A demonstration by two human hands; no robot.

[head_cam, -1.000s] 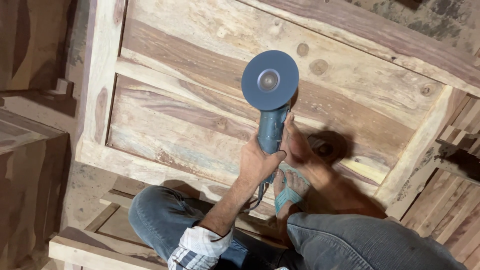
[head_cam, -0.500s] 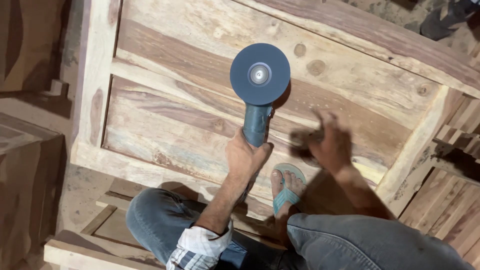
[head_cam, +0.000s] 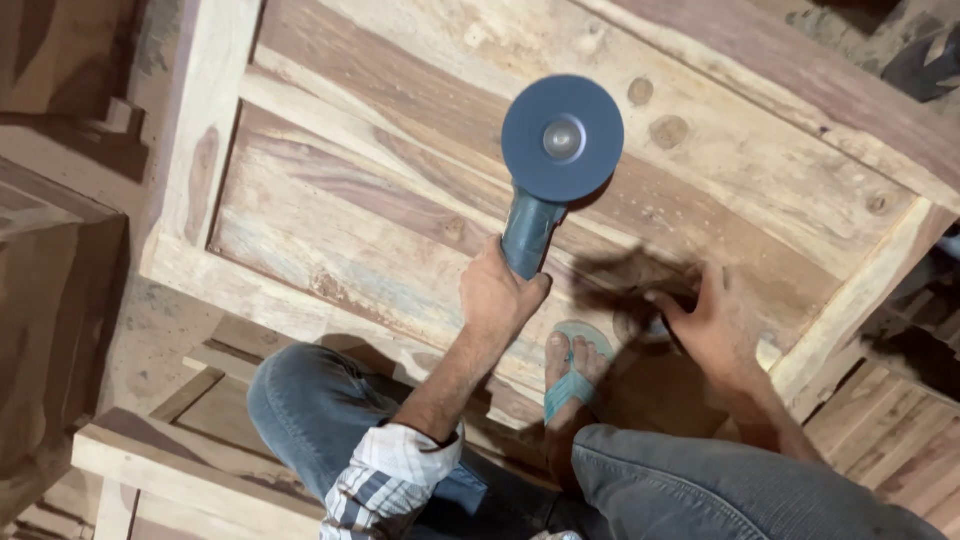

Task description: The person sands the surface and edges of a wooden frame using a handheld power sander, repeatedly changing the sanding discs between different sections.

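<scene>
Angle grinder in my left hand over a raw wooden panel, right hand resting on the wood.

My left hand (head_cam: 500,295) is wrapped tight around the blue-grey body of the angle grinder (head_cam: 545,190), fingers closed on the handle, with its round disc (head_cam: 562,138) facing up toward me above the upper boards of the wooden panel (head_cam: 380,200). My right hand (head_cam: 705,325) lies on the panel's lower right part, fingers spread and loose, gripping nothing, its dark shadow falling just to its left. My foot in a teal flip-flop (head_cam: 572,385) is planted on the panel's lower rail, between my two hands. My knees in blue jeans (head_cam: 320,400) frame the bottom, and a plaid cuff (head_cam: 385,480) shows on my left arm. Another pale wooden frame (head_cam: 150,460) lies on the floor at lower left.
</scene>
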